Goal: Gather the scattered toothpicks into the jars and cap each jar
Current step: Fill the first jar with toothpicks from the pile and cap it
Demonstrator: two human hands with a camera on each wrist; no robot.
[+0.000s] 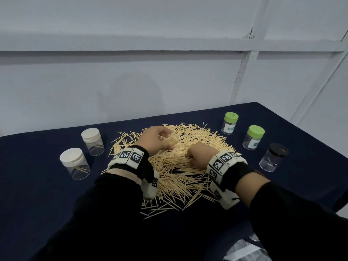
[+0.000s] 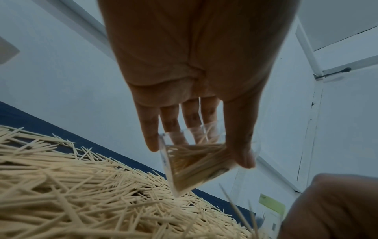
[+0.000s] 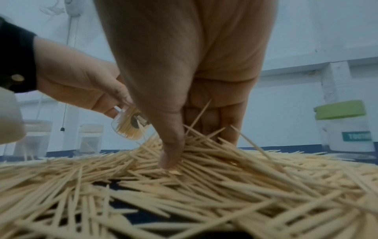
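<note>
The left hand (image 1: 157,138) holds an open jar (image 1: 169,141) at the centre of the head view, thumb on one side and fingers on the other, as the left wrist view shows (image 2: 196,158). The jar is clear, uncapped, tilted and already thick with toothpicks. Just right of it, the right hand (image 1: 198,155) is curled down into the pile (image 1: 180,166); in the right wrist view its thumb (image 3: 170,145) and bent fingers close on a bunch of toothpicks at mid-frame, some sticks poking up past the knuckles. The pile spreads across the middle of the dark blue table (image 1: 37,185), under and around both hands. At left of the head view stand two white-capped jars (image 1: 75,163) (image 1: 93,141), each with a few sticks inside. At right stand two green-capped jars (image 1: 230,123) (image 1: 254,137) and, lower right, a black-capped jar (image 1: 274,157). Both wrists wear bands with black-and-white markers (image 1: 130,156) above black sleeves (image 1: 105,213). A pale wall (image 1: 169,72) fills the top of the frame.
</note>
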